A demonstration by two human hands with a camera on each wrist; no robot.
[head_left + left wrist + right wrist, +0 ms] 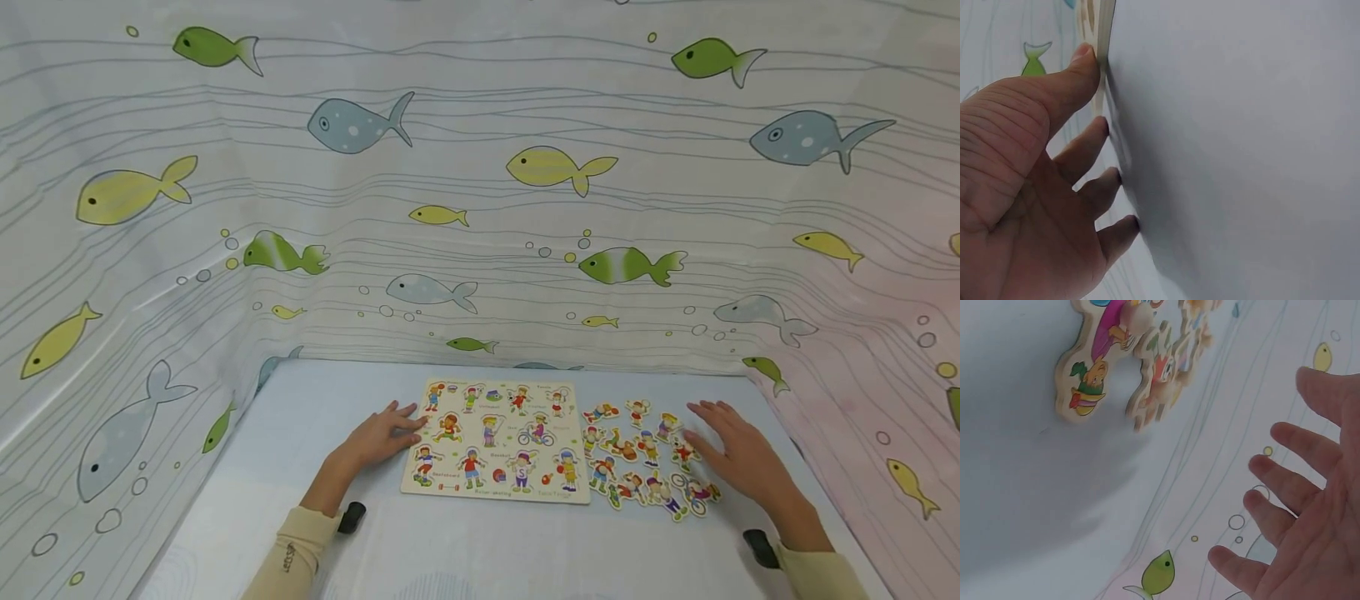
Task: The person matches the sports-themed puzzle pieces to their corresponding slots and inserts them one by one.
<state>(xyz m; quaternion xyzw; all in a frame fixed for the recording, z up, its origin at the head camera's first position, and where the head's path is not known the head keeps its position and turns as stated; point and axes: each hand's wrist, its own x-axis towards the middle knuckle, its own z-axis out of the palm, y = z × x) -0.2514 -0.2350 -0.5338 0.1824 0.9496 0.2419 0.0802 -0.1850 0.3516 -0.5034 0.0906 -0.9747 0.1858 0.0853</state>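
Two bare hands flank a wooden sports-picture puzzle board [472, 437] on a pale-blue table [360, 550], the left hand [386, 435] at the board's left edge and the right hand [738, 454] to its right, beyond a loose cluster of cut-out athlete puzzle pieces [648, 447]. Only the head view shows the board's printed face, with its skateboarder, runner and cyclist and the word "Baseball", and takes in the whole cluster close by the board's right edge, with fish-print sheeting [480, 83] rising behind the board. The left wrist view shows instead the board's pale side, the thumb against it and the fingers spread apart, their tips lined up along that left edge; whether every fingertip touches wood cannot be told. The right wrist view brings out the thick wooden edges of the pieces and the magenta-clad child in a striped helmet on the cyclist piece [1092, 381]. In the head view, the right fingertips come right up to the cluster's side farthest from the board, near the footballer piece in red [684, 452]; at the wrist, those fingers are spread wide, a gap showing between them and the pieces
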